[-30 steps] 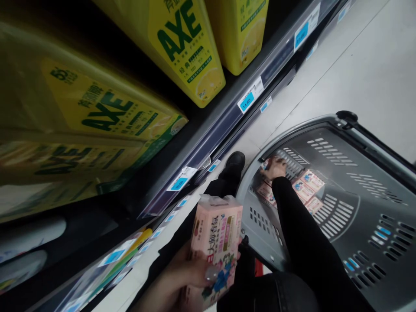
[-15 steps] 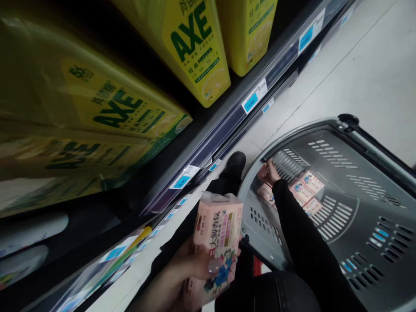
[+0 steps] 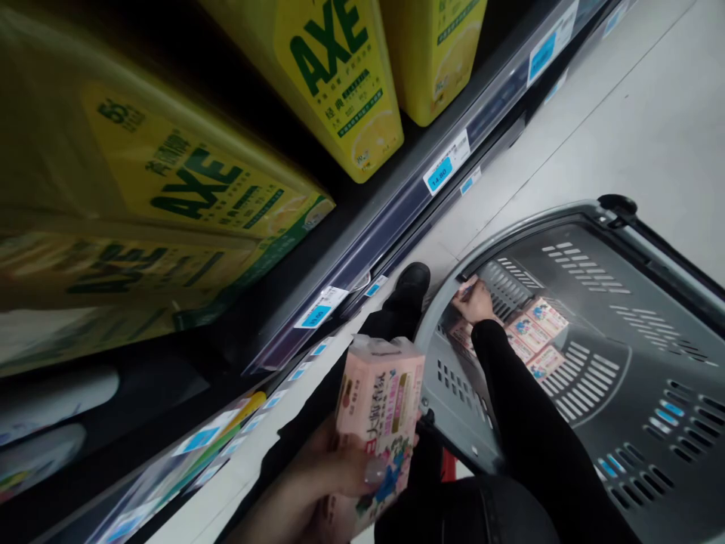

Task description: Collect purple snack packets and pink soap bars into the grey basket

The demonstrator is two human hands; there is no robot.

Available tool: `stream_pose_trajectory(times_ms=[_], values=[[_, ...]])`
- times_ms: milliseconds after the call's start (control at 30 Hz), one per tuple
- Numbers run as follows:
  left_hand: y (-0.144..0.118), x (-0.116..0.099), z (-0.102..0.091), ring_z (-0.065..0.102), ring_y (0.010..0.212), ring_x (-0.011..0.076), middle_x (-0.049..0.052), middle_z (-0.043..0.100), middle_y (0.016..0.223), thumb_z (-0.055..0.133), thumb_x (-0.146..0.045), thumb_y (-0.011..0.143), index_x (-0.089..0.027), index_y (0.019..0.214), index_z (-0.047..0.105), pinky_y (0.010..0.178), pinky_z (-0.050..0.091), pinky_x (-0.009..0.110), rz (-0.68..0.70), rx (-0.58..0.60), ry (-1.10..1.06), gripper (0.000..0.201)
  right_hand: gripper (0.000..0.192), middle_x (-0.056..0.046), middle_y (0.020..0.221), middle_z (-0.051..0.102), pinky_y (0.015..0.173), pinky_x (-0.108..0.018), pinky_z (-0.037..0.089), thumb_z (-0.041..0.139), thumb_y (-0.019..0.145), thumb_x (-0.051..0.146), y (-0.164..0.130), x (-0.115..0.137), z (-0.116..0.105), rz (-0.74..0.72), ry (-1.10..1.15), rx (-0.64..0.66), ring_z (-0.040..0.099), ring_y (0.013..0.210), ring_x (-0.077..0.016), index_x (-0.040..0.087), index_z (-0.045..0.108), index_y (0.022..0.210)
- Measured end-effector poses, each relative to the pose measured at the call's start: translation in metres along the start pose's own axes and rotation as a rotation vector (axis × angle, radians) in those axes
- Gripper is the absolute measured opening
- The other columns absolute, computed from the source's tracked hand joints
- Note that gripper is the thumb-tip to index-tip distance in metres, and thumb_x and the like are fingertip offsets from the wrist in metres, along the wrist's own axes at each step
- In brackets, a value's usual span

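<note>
My left hand [image 3: 345, 476] is closed around a pink printed box [image 3: 390, 385], thumb across its front. The box has a blue-and-green floral picture and a crinkled clear wrap at its top end. My right hand [image 3: 476, 304] reaches into a grey shopping basket [image 3: 589, 227], near its far left wall. Its fingers are closed on a small pink box [image 3: 467, 289], mostly hidden by the hand. Matching pink boxes [image 3: 529, 329] lie together on the basket floor beside my right wrist. Another pink box lies partly hidden under that hand.
On the left, a dark shelf [image 3: 368, 204] holds large yellow AXE bottles [image 3: 356, 106] and wrapped AXE packs [image 3: 198, 181]. Price tags [image 3: 447, 162] line its edge. My dark shoe [image 3: 412, 283] stands on the pale floor [image 3: 623, 113] between shelf and basket.
My right hand has shifted slightly right and turned a little inside the basket. My left hand keeps its hold on the pink box, nearly still. The view has shifted slightly.
</note>
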State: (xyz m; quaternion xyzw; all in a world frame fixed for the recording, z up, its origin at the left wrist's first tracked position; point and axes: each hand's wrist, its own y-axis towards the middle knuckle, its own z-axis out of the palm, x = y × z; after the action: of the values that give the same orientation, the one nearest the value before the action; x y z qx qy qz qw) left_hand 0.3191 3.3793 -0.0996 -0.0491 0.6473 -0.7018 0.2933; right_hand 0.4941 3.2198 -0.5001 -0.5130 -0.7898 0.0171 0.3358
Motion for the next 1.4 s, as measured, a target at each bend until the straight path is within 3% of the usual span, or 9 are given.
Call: stream_pose_trajectory(times_ms=[133, 333, 533, 733, 900, 1067, 1233, 1400], values=[[-0.004, -0.008, 0.015, 0.047, 0.126, 0.0262, 0.003, 0.062, 0.123, 0.060, -0.020, 0.066, -0.026, 0.140, 0.038, 0.109, 0.033, 0.041, -0.001, 0.041, -0.210, 0.078, 0.060, -0.024, 0.115, 0.049, 0.078, -0.043, 0.044, 0.062, 0.069, 0.036, -0.004, 0.000, -0.017, -0.118, -0.155, 0.051, 0.055, 0.094, -0.0336, 0.006, 0.040, 0.115], [0.004, 0.001, 0.017, 0.040, 0.131, 0.0301, 0.003, 0.053, 0.135, 0.066, -0.017, 0.062, -0.029, 0.141, 0.034, 0.109, 0.031, 0.047, 0.015, 0.076, -0.077, 0.086, 0.055, -0.020, 0.113, 0.050, 0.083, -0.038, 0.042, 0.063, 0.069, 0.030, -0.005, 0.002, -0.015, -0.236, -0.270, 0.098, 0.053, 0.098, -0.0295, 0.008, 0.040, 0.114], [0.004, 0.003, 0.018, 0.042, 0.130, 0.0261, 0.004, 0.045, 0.142, 0.060, -0.015, 0.061, -0.029, 0.142, 0.031, 0.110, 0.029, 0.044, 0.040, 0.062, -0.037, 0.086, 0.057, -0.022, 0.107, 0.053, 0.084, -0.044, 0.042, 0.057, 0.076, 0.036, -0.007, -0.006, -0.013, -0.308, -0.270, 0.056, 0.052, 0.098, -0.0328, 0.004, 0.038, 0.119], [0.010, 0.015, 0.018, 0.033, 0.135, 0.0305, 0.003, 0.032, 0.151, 0.055, -0.011, 0.054, -0.031, 0.141, 0.034, 0.110, 0.030, 0.048, 0.031, -0.039, 0.347, 0.092, 0.063, -0.022, 0.117, 0.053, 0.095, -0.043, 0.038, 0.061, 0.074, 0.028, -0.022, -0.003, -0.008, -0.441, -0.306, 0.105, 0.047, 0.108, -0.0319, 0.004, 0.038, 0.127], [0.016, 0.025, 0.012, 0.033, 0.136, 0.0283, 0.002, 0.036, 0.148, 0.053, -0.011, 0.052, -0.032, 0.141, 0.033, 0.112, 0.028, 0.047, 0.099, -0.020, 0.491, 0.094, 0.079, -0.028, 0.124, 0.048, 0.095, -0.044, 0.037, 0.064, 0.073, 0.028, -0.026, 0.004, 0.000, -0.375, -0.376, 0.103, 0.045, 0.108, -0.0341, -0.006, 0.028, 0.134], [0.025, 0.026, 0.020, 0.028, 0.139, 0.0246, -0.001, 0.023, 0.155, 0.051, -0.012, 0.054, -0.030, 0.143, 0.030, 0.115, 0.026, 0.041, 0.238, -0.011, 0.696, 0.093, 0.082, -0.026, 0.128, 0.047, 0.094, -0.041, 0.037, 0.059, 0.077, 0.030, -0.024, 0.008, -0.003, -0.328, -0.409, 0.100, 0.046, 0.105, -0.0315, -0.004, 0.018, 0.141], [0.035, 0.021, 0.039, 0.035, 0.135, 0.0292, -0.001, 0.011, 0.157, 0.051, -0.019, 0.060, -0.023, 0.139, 0.039, 0.115, 0.024, 0.048, 0.109, -0.052, 1.046, 0.080, 0.083, -0.022, 0.121, 0.052, 0.092, -0.038, 0.038, 0.056, 0.081, 0.033, -0.022, 0.014, -0.004, -0.273, -0.431, 0.117, 0.047, 0.102, -0.0303, -0.002, 0.014, 0.143], [0.040, 0.022, 0.044, 0.045, 0.127, 0.0318, 0.000, 0.011, 0.157, 0.048, -0.016, 0.057, -0.019, 0.136, 0.044, 0.113, 0.026, 0.052, 0.051, -0.101, 1.181, 0.079, 0.077, -0.021, 0.120, 0.052, 0.091, -0.038, 0.038, 0.055, 0.082, 0.029, -0.020, 0.015, -0.002, -0.211, -0.447, 0.142, 0.047, 0.104, -0.0302, 0.004, 0.017, 0.145]])
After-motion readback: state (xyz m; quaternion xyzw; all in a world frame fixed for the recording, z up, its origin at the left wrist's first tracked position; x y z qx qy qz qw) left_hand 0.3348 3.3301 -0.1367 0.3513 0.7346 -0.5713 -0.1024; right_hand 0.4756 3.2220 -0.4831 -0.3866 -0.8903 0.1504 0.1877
